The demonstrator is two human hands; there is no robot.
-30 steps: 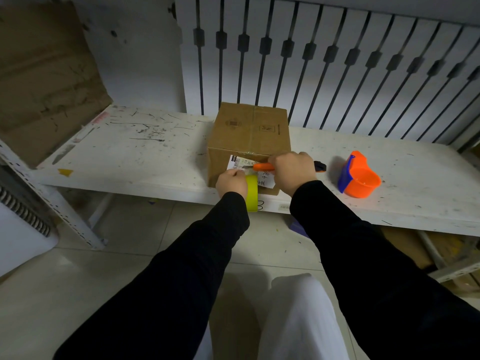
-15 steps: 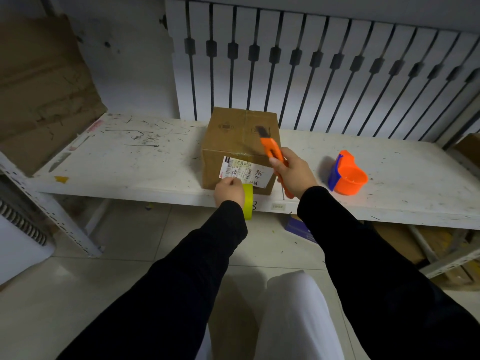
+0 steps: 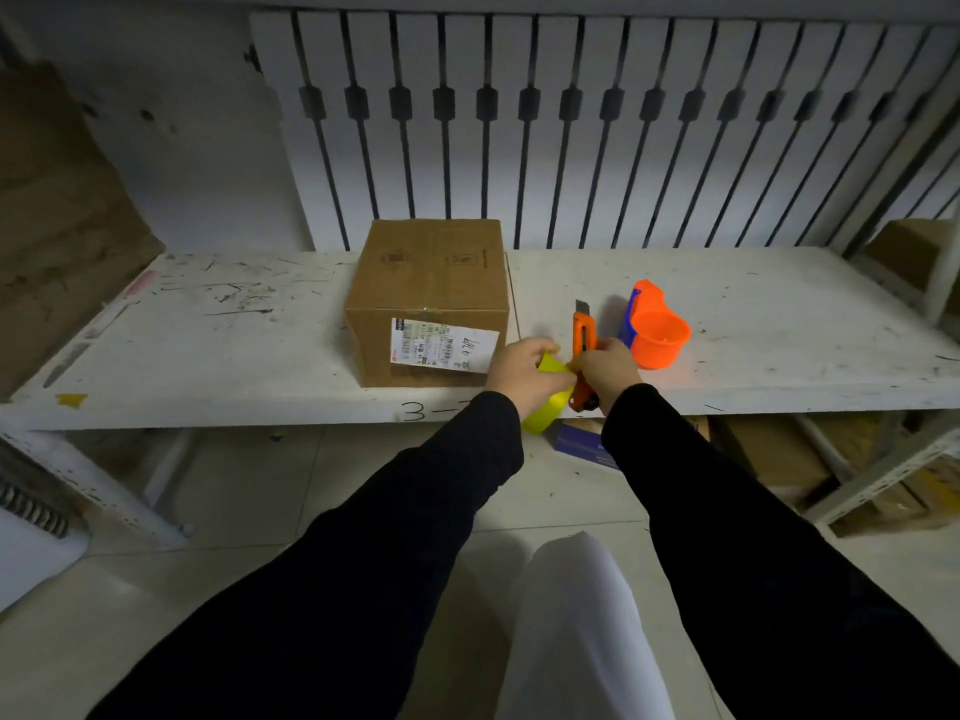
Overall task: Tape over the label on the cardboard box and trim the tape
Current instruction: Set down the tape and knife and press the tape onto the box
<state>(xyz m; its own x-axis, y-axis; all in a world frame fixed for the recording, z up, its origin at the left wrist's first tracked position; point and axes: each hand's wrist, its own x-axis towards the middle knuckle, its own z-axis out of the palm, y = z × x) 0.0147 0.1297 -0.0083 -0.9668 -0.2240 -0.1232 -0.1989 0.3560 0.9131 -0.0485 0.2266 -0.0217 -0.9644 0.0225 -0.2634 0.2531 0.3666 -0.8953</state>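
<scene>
A brown cardboard box [image 3: 431, 283] stands on the white shelf [image 3: 234, 345], with a white printed label [image 3: 441, 348] on its front face. Just right of the box's lower corner, my left hand [image 3: 519, 368] grips a yellow tape roll [image 3: 548, 402]. My right hand [image 3: 605, 368] is beside it, holding an orange utility knife [image 3: 583, 337] with its blade pointing away from me. The fingertips of my right hand touch the roll. Whether tape covers the label I cannot tell.
An orange and blue tape dispenser [image 3: 654, 327] sits on the shelf right of the knife. Slotted white panels [image 3: 571, 132] stand behind the shelf. Flattened cardboard [image 3: 57, 215] leans at the left. Boxes [image 3: 779, 459] lie under the shelf on the right.
Both hands have left the box front and come together to the right of it. The knife went from lying across the label to upright beside the roll.
</scene>
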